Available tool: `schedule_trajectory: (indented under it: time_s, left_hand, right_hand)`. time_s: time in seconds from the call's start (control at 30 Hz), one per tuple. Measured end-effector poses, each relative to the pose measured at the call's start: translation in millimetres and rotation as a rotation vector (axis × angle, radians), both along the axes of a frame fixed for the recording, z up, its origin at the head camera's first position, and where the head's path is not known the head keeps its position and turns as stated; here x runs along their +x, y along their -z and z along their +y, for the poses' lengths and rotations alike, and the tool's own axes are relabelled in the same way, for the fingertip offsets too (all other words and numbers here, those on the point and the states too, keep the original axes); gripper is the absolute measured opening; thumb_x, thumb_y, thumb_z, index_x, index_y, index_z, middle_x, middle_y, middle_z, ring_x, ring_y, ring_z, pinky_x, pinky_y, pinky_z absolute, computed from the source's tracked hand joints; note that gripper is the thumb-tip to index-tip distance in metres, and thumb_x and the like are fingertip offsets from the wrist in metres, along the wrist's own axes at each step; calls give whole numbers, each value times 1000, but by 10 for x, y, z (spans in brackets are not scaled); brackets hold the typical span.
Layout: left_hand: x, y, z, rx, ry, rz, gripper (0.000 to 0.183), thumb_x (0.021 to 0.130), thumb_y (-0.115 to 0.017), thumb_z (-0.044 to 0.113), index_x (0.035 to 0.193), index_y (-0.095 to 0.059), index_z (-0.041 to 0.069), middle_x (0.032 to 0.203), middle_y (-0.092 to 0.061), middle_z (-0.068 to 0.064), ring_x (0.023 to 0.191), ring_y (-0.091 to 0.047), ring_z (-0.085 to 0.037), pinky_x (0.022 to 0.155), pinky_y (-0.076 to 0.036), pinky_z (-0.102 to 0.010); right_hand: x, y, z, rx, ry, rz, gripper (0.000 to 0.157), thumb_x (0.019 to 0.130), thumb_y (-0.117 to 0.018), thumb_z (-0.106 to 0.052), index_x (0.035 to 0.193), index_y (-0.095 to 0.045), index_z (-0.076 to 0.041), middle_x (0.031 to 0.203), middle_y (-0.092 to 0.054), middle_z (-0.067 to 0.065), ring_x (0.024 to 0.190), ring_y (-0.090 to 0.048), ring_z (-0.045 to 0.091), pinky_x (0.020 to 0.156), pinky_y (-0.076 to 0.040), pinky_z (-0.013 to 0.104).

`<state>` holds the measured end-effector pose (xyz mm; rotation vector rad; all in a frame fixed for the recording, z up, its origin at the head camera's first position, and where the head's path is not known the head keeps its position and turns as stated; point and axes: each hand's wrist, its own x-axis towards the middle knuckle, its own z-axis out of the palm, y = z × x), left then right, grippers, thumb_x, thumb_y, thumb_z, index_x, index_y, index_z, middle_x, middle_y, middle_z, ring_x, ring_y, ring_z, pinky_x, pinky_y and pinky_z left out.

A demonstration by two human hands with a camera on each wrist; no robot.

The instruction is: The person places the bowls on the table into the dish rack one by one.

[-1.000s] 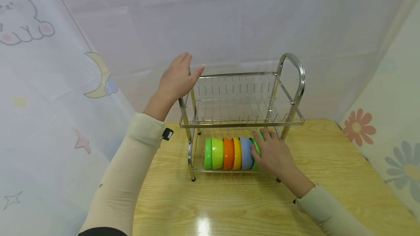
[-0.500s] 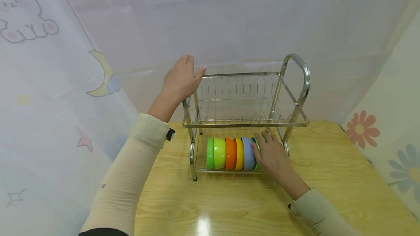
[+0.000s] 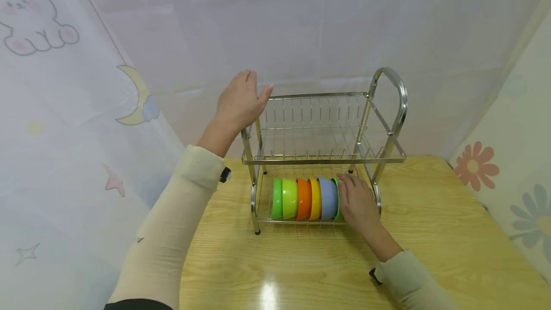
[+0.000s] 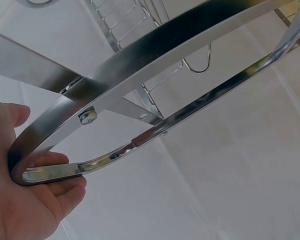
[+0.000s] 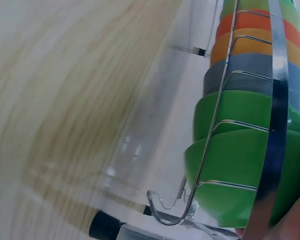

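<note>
A two-tier metal dish rack (image 3: 323, 161) stands on the table. My left hand (image 3: 241, 102) rests on its left curved handle (image 4: 50, 122), fingers mostly straight and the bend of the metal against the palm. On the lower tier my right hand (image 3: 358, 202) holds the rightmost green bowl (image 5: 235, 160), largely hidden by it in the head view. Another green bowl (image 5: 240, 107) nests against it. To their left, standing on edge in a row, are a blue bowl (image 3: 328, 198), a yellow bowl (image 3: 315, 199), an orange bowl (image 3: 303, 199), a lime bowl (image 3: 290, 199) and a green bowl (image 3: 277, 199).
The rack's upper tier (image 3: 314, 128) overhangs the bowls, and its right handle (image 3: 402, 99) rises beyond my right hand. Wooden table (image 3: 241, 271) extends around the rack's feet. A pale curtain (image 3: 284, 27) hangs behind.
My right hand has shifted around the rightmost green bowl, which now sits closer in line with the row. The left hand stays on the handle. The head view has moved slightly.
</note>
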<state>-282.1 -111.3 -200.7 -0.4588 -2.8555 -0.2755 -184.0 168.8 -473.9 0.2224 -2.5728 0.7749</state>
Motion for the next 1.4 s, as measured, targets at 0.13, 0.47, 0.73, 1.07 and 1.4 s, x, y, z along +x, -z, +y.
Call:
schedule_trajectory:
  time_s: [0.13, 0.47, 0.73, 1.07, 1.4]
  left_hand:
    - [-24, 19, -12, -3, -10, 7, 76, 108, -28, 54, 160, -20, -2, 166, -23, -16, 154, -22, -29, 124, -24, -43]
    - [-8, 51, 12, -7, 3, 5, 76, 108, -28, 53, 159, -22, -2, 166, -24, -17, 154, -22, -30, 124, -25, -44]
    - [-26, 59, 10, 3, 2, 18, 76, 108, -27, 54, 160, -22, -1, 166, -24, -16, 153, -23, -30, 123, -26, -45]
    - [-46, 51, 22, 43, 12, 39, 75, 108, -27, 54, 160, -21, 1, 166, -24, -14, 153, -23, -29, 124, -25, -44]
    - [39, 205, -254, 483, 184, 35, 70, 108, -25, 54, 162, -20, 10, 164, -23, -15, 150, -28, -30, 121, -27, -50]
  right_hand:
    - [-38, -27, -11, -45, 2, -3, 43, 111, -35, -22, 131, -60, 8, 134, -58, 28, 124, -53, 48, 107, -40, 63]
    - [27, -121, -16, -67, 20, -58, 35, 109, -39, -13, 128, -59, 9, 130, -61, 27, 125, -52, 47, 108, -39, 61]
    - [57, -142, -1, -135, -10, -130, 46, 111, -36, -26, 138, -53, 7, 141, -54, 28, 136, -42, 49, 114, -30, 64]
    - [96, -204, -3, -157, -30, -132, 49, 111, -37, -25, 146, -43, 8, 149, -45, 29, 142, -34, 50, 115, -26, 66]
    - [406, -389, 190, -203, -44, 214, 29, 102, -48, -5, 127, -62, 2, 119, -64, 17, 105, -60, 31, 86, -50, 44]
